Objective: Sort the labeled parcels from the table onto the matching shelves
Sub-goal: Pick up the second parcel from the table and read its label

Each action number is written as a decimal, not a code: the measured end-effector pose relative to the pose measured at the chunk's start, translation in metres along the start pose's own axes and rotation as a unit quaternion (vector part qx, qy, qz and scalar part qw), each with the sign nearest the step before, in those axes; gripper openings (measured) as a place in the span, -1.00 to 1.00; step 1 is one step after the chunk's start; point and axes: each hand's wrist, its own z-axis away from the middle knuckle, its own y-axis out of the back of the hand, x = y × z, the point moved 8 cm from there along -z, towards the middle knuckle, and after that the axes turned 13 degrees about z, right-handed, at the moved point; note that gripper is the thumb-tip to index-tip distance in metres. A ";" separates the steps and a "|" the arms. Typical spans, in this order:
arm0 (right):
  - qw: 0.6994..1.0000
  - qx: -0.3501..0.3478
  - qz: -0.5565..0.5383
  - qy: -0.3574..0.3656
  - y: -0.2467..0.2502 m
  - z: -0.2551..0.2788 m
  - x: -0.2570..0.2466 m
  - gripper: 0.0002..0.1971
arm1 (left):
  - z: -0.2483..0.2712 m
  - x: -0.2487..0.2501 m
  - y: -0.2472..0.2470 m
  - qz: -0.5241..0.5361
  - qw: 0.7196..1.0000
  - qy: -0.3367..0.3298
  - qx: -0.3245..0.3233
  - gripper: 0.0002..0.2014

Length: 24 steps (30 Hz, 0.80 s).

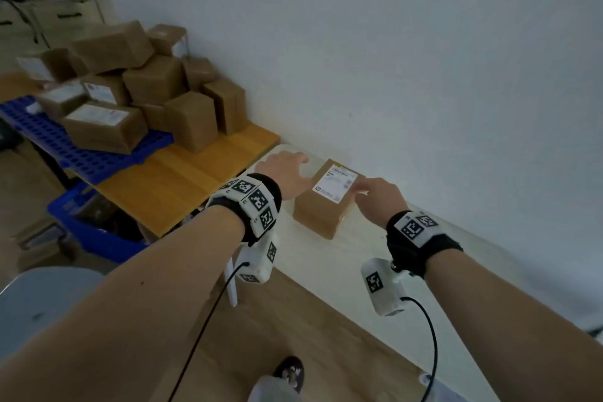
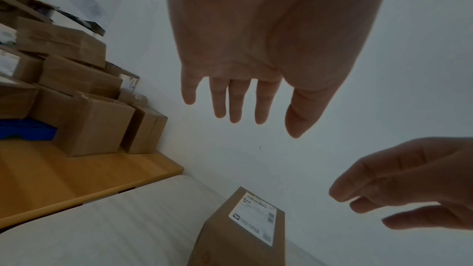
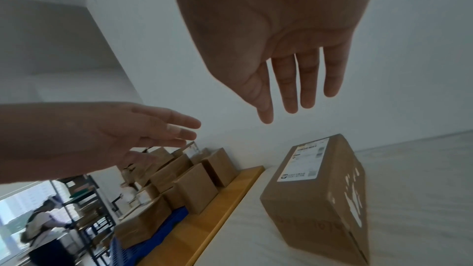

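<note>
A single brown cardboard parcel with a white printed label on its top face [image 1: 328, 197] sits flat on the pale white table top [image 1: 375, 258], close to the wall, and it lies directly between the two hands. The left hand [image 1: 285, 173] hovers just off the parcel's left side with its fingers straight and slightly spread, holding nothing; the right hand [image 1: 380, 196] is just off the right side, its fingers straight in its own wrist view and loosely bent in the left wrist view, also holding nothing. Neither wrist view shows skin on cardboard, and from the head view I cannot tell whether the right fingertips brush the label edge. The palms face inward on opposite sides, which I judge to be the set-up for a two-handed squeeze and lift: the box is wide for one hand, and gripping its sides keeps the label facing up and readable (its print is too small to read here). To the left of the left hand, a heap of brown cardboard boxes [image 1: 140, 88] rests on an orange-yellow wooden table [image 1: 182, 179], partly on a blue perforated plastic tray [image 1: 98, 157]; roughly a dozen show, though the pile hides some, and at least four carry white labels. So the count is two hands, one parcel between them, one tray. A dark metal shelving rack [image 3: 87, 199] appears only in the right wrist view, well away beyond the left hand.
</note>
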 end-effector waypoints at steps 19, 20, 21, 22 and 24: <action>0.979 -0.086 -0.091 -0.158 -0.058 -0.161 0.080 -0.68 | -0.206 -0.027 -0.051 0.128 0.980 0.080 -0.129 -0.40; 0.976 -0.096 -0.095 -0.170 -0.063 -0.163 0.084 -0.65 | -0.212 -0.031 -0.056 0.136 0.977 0.088 -0.137 -0.39; 0.972 -0.108 -0.100 -0.183 -0.068 -0.165 0.087 -0.62 | -0.217 -0.035 -0.061 0.143 0.974 0.097 -0.146 -0.38; 0.967 -0.120 -0.107 -0.197 -0.073 -0.167 0.091 -0.58 | -0.222 -0.038 -0.066 0.148 0.971 0.105 -0.157 -0.36; 0.958 -0.142 -0.121 -0.217 -0.081 -0.169 0.094 -0.53 | -0.230 -0.044 -0.077 0.154 0.964 0.119 -0.180 -0.34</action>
